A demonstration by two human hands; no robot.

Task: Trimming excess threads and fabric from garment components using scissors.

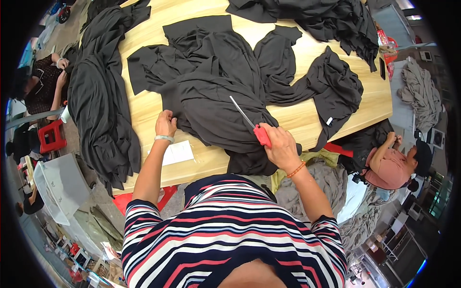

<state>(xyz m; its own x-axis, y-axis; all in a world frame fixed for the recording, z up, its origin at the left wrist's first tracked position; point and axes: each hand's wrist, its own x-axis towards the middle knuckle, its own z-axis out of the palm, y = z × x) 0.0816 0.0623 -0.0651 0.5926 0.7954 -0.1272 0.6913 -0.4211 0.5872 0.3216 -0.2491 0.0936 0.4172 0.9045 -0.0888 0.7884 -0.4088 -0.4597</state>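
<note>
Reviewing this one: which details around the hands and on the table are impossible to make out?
All in the head view:
Red-handled scissors: grip loops mostly covered by the right hand.
Left hand: whether it pinches the dark garment is hidden by the hand itself.
Dark cloth pile, upper right: cut off by the top edge.
White paper: any marks too faint.
White tag: too small to read.

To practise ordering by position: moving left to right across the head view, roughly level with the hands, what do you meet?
Red stool, draped dark cloth, left hand, red-handled tool, right hand, pink shirt.
</note>
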